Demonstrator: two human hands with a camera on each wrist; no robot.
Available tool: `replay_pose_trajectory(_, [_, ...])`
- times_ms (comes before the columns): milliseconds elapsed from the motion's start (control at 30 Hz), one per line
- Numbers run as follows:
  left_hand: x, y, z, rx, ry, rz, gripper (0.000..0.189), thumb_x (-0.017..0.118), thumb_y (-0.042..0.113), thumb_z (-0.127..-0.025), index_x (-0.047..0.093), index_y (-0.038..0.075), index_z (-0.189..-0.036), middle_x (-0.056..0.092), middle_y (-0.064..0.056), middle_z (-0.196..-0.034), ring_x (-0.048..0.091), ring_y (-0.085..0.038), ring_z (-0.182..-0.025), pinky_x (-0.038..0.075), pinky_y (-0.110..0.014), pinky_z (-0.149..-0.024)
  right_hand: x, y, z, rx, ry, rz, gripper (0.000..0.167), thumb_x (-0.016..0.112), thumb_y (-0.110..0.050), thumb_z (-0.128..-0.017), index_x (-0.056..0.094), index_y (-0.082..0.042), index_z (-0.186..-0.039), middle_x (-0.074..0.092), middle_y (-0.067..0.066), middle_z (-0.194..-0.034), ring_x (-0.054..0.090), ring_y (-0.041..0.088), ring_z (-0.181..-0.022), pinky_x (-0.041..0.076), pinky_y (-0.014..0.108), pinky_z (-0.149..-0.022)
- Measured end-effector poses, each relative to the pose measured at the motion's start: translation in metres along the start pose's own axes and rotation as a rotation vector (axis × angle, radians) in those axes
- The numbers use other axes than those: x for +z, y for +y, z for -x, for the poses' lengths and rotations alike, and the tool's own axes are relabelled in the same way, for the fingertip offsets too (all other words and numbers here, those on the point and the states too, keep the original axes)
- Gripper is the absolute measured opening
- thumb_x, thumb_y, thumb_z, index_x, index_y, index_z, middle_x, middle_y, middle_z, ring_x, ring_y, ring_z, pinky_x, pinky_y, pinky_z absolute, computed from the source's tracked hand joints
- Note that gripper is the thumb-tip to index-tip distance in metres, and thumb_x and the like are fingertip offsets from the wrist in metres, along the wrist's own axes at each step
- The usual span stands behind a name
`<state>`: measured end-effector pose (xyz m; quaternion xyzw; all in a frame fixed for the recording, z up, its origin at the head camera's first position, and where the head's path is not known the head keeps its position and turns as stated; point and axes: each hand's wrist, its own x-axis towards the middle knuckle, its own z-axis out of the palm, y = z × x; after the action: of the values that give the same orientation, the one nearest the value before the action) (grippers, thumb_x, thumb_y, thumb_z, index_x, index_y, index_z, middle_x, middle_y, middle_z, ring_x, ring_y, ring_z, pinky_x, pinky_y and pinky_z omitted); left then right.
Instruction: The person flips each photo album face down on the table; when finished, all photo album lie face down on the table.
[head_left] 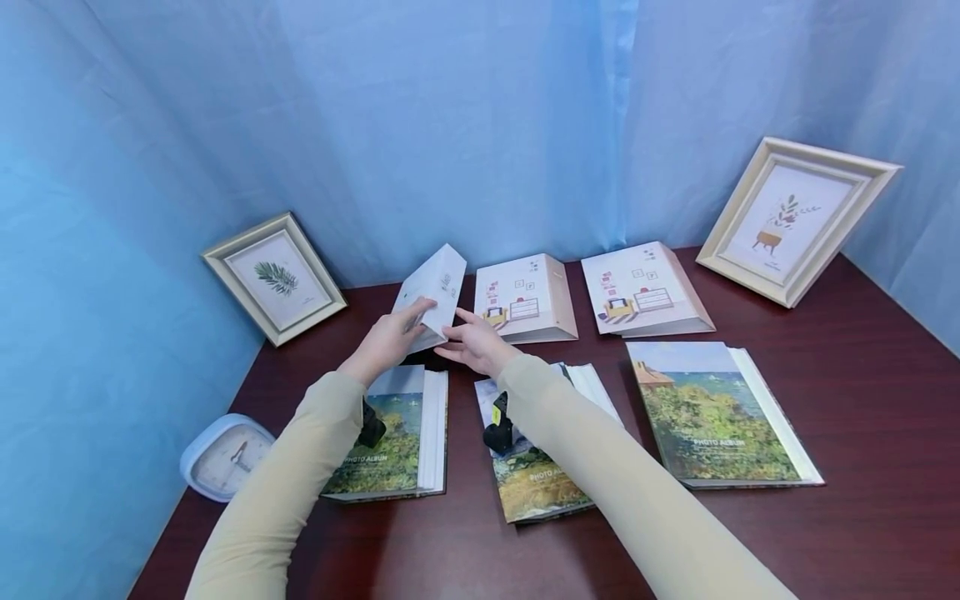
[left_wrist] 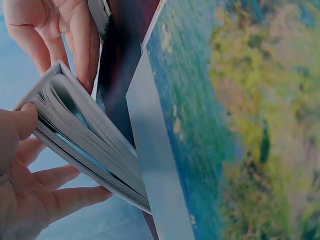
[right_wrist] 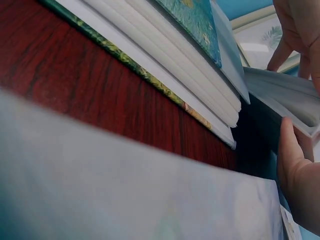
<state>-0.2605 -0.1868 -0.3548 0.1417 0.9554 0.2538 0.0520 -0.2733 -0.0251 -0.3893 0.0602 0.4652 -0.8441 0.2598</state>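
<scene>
A small white photo album (head_left: 444,277) is held tilted between both hands at the back left. My left hand (head_left: 388,340) grips its edge, thumb on one cover and fingers spread along the other, as the left wrist view shows. On the opposite side, my right hand (head_left: 480,343) holds the spine near a corner, its thumb (right_wrist: 288,140) lying against it. The album's page edges (left_wrist: 95,140) are slightly fanned. Right below the hands lies a landscape-covered photo album (head_left: 393,421), with another landscape album (head_left: 536,492) under the right forearm.
Two white albums with a room drawing, one in the middle (head_left: 517,292) and one farther right (head_left: 637,287), lie along the back. A third landscape album (head_left: 712,417) lies at right. Picture frames stand at left (head_left: 273,279) and right (head_left: 795,217). A blue clock (head_left: 228,454) sits at the left edge.
</scene>
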Motion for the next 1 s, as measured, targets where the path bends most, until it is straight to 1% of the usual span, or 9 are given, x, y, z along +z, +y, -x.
replay_pose_trajectory(100, [0.002, 0.000, -0.002, -0.008, -0.010, -0.047, 0.048, 0.047, 0.014, -0.100, 0.037, 0.019, -0.147, 0.024, -0.011, -0.156, 0.036, -0.031, -0.137, 0.043, -0.045, -0.099, -0.002, 0.002, -0.002, 0.008, 0.003, 0.010, 0.062, 0.041, 0.004, -0.098, 0.017, -0.013, -0.153, 0.031, 0.021, -0.147, 0.035, 0.034, -0.136, 0.035, 0.040, -0.109])
replay_pose_trajectory(200, [0.005, 0.000, -0.004, -0.039, -0.028, -0.087, 0.048, 0.047, 0.015, -0.100, 0.037, 0.020, -0.147, 0.023, -0.010, -0.156, 0.037, -0.030, -0.136, 0.043, -0.044, -0.098, -0.004, 0.004, -0.004, 0.016, 0.012, 0.013, 0.059, 0.039, 0.004, -0.098, 0.019, -0.010, -0.152, 0.031, 0.022, -0.147, 0.033, 0.034, -0.136, 0.033, 0.039, -0.111])
replay_pose_trajectory(333, [0.009, 0.001, -0.008, -0.059, -0.049, -0.112, 0.047, 0.047, 0.016, -0.100, 0.038, 0.020, -0.146, 0.022, -0.009, -0.157, 0.037, -0.029, -0.137, 0.041, -0.044, -0.102, -0.006, 0.006, -0.007, 0.020, 0.037, -0.004, 0.058, 0.038, 0.005, -0.098, 0.019, -0.007, -0.151, 0.031, 0.022, -0.147, 0.032, 0.034, -0.137, 0.031, 0.040, -0.112])
replay_pose_trajectory(500, [0.012, 0.005, -0.012, -0.048, -0.074, -0.143, 0.047, 0.048, 0.015, -0.100, 0.039, 0.017, -0.146, 0.022, -0.010, -0.157, 0.040, -0.029, -0.135, 0.043, -0.042, -0.099, -0.009, 0.008, -0.008, 0.024, 0.068, -0.009, 0.057, 0.035, 0.008, -0.098, 0.019, -0.005, -0.151, 0.032, 0.022, -0.149, 0.033, 0.034, -0.137, 0.030, 0.041, -0.112])
replay_pose_trajectory(567, [0.014, 0.005, -0.012, -0.034, -0.078, -0.164, 0.047, 0.049, 0.013, -0.099, 0.040, 0.015, -0.145, 0.023, -0.012, -0.156, 0.045, -0.030, -0.130, 0.045, -0.040, -0.093, -0.010, 0.008, -0.007, 0.034, 0.079, -0.005, 0.057, 0.034, 0.008, -0.098, 0.019, -0.006, -0.151, 0.030, 0.021, -0.150, 0.033, 0.034, -0.137, 0.031, 0.040, -0.112])
replay_pose_trajectory(633, [0.015, 0.004, -0.012, -0.026, -0.080, -0.186, 0.046, 0.050, 0.012, -0.099, 0.041, 0.013, -0.144, 0.025, -0.013, -0.155, 0.048, -0.031, -0.127, 0.046, -0.040, -0.090, -0.010, 0.009, -0.006, 0.044, 0.086, -0.008, 0.057, 0.035, 0.007, -0.098, 0.019, -0.007, -0.151, 0.028, 0.020, -0.152, 0.033, 0.034, -0.138, 0.031, 0.039, -0.112])
replay_pose_trajectory(733, [0.016, 0.002, -0.012, -0.029, -0.081, -0.230, 0.046, 0.052, 0.011, -0.098, 0.044, 0.013, -0.143, 0.027, -0.015, -0.154, 0.049, -0.033, -0.126, 0.046, -0.042, -0.094, -0.010, 0.009, -0.004, 0.046, 0.090, -0.014, 0.058, 0.036, 0.007, -0.098, 0.018, -0.007, -0.152, 0.026, 0.020, -0.152, 0.033, 0.034, -0.138, 0.032, 0.038, -0.111])
replay_pose_trajectory(833, [0.018, 0.001, -0.012, -0.039, -0.073, -0.257, 0.046, 0.053, 0.011, -0.097, 0.045, 0.014, -0.142, 0.029, -0.015, -0.153, 0.047, -0.034, -0.128, 0.044, -0.046, -0.099, -0.010, 0.008, -0.004, 0.036, 0.090, -0.023, 0.059, 0.036, 0.008, -0.098, 0.017, -0.006, -0.151, 0.028, 0.021, -0.151, 0.034, 0.033, -0.137, 0.033, 0.038, -0.111])
replay_pose_trajectory(1000, [0.019, 0.001, -0.013, -0.047, -0.059, -0.257, 0.045, 0.052, 0.010, -0.097, 0.046, 0.014, -0.141, 0.029, -0.015, -0.153, 0.048, -0.034, -0.127, 0.044, -0.046, -0.099, -0.012, 0.004, -0.003, 0.034, 0.099, 0.000, 0.055, 0.037, 0.007, -0.098, 0.021, -0.004, -0.150, 0.034, 0.020, -0.148, 0.038, 0.032, -0.135, 0.034, 0.038, -0.110])
